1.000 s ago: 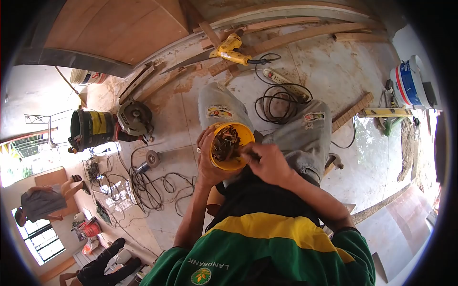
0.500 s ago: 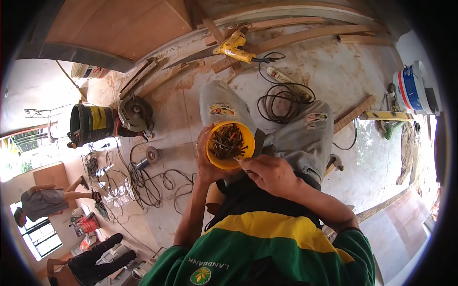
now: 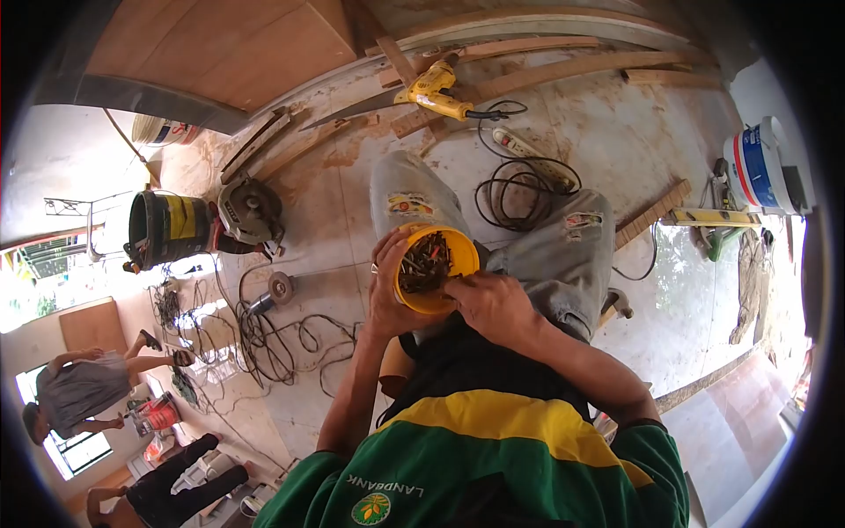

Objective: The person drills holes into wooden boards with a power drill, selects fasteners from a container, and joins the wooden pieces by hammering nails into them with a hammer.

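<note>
My left hand is wrapped round the side of a small yellow tub, holding it tilted above my lap. Inside the tub lies a heap of nails or screws, too small to tell which. At the tub's near right rim, my right hand has its fingers bent and drawn together, the tips reaching just over the edge. Whatever those fingertips pinch, if anything, is hidden. Below the tub are my legs in torn grey jeans.
Ahead lie a yellow corded drill, a power strip and wood strips. To the left are a circular saw, an angle grinder, tangled cords and a black bucket. A hammer is at right. Two people stand far left.
The tub has shifted slightly right and tilted more in my left hand. My right hand's fingertips have moved further over its rim. A person at far left has changed posture.
</note>
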Demonstrator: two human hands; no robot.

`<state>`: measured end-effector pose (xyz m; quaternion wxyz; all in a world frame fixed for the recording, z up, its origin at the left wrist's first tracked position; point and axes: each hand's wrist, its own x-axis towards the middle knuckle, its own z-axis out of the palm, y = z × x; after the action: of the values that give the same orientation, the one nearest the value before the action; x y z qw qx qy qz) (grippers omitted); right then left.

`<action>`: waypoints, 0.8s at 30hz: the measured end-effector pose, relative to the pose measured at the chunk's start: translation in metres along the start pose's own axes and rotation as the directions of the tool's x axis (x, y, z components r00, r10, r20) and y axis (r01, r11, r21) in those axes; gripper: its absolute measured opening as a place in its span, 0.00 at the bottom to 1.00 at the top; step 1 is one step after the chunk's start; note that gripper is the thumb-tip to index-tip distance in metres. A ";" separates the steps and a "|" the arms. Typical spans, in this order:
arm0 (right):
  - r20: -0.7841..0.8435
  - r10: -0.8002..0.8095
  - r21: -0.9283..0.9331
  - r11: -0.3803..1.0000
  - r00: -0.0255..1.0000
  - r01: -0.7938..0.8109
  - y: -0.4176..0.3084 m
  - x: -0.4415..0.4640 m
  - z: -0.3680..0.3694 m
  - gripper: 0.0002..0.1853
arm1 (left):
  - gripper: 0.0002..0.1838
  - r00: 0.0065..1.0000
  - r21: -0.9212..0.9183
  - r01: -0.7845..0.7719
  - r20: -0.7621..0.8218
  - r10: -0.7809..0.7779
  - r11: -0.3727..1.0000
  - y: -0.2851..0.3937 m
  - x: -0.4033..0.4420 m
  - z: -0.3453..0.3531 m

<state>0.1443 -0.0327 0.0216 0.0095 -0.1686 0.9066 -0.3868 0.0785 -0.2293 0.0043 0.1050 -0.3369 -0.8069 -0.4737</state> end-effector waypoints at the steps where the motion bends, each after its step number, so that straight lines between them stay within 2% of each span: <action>1: -0.040 0.002 0.002 1.000 0.999 -0.002 0.002 0.004 -0.001 0.13 | 0.60 0.999 -0.025 0.045 -0.014 -0.046 0.999 0.001 0.000 0.000; 3: -0.079 0.002 0.004 1.000 0.997 -0.001 0.006 0.008 0.001 0.13 | 0.60 0.996 -0.045 0.087 -0.010 -0.088 0.995 0.000 -0.001 0.000; 8: -0.306 -0.043 0.087 0.994 0.951 0.073 0.015 0.015 -0.001 0.14 | 0.62 0.984 -0.110 0.177 0.005 -0.177 0.978 -0.003 -0.006 -0.001; 12: -0.258 0.053 0.147 0.989 0.965 -0.015 0.009 0.026 -0.036 0.12 | 0.62 0.987 -0.104 0.160 0.001 -0.161 0.982 -0.004 -0.007 -0.001; 14: -0.259 0.198 0.260 0.957 0.945 -0.129 0.005 0.029 -0.047 0.11 | 0.62 0.989 -0.097 0.151 0.004 -0.151 0.984 -0.005 -0.008 -0.002; 17: -0.189 0.271 0.299 0.931 0.944 -0.207 -0.002 0.023 -0.050 0.09 | 0.62 0.994 -0.062 0.103 -0.025 -0.105 0.993 -0.002 -0.007 -0.001; 24: -0.190 0.248 0.152 0.963 0.950 -0.221 -0.002 0.032 -0.013 0.09 | 0.60 0.989 -0.075 0.134 -0.046 -0.138 0.988 0.002 -0.008 0.002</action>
<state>0.1132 -0.0346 0.0355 -0.0284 -0.0172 0.8893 -0.4560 0.0855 -0.2303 0.0005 0.0808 -0.2724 -0.8076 -0.5168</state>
